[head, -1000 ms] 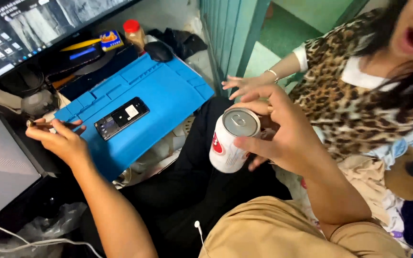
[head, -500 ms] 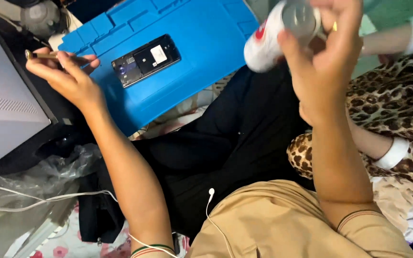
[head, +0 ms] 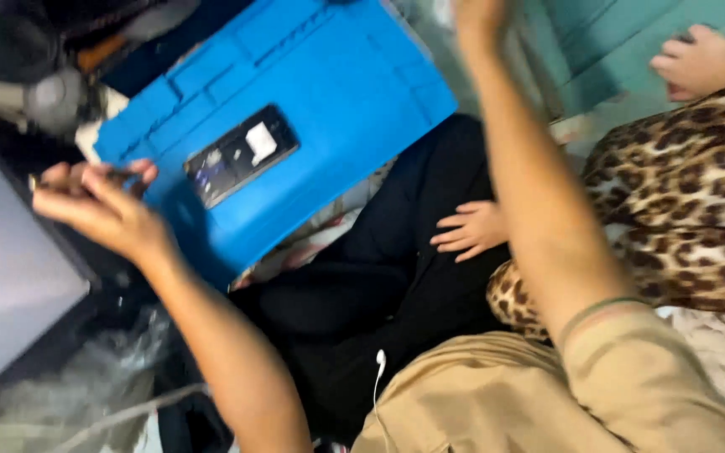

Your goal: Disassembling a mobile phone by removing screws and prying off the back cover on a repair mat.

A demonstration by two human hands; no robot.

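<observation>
The blue work mat [head: 337,92] lay tilted across the bench edge, so the dark phone [head: 241,155] resting flat on it sat within easy reach. The left hand [head: 98,205] hovered at the mat's near corner, fingers pinched on a thin tool [head: 115,174], too blurred to identify. The right hand [head: 480,13] was raised and cut off by the top edge, so I couldn't tell its grip. Another person's small hand [head: 472,231] rested on black fabric.
</observation>
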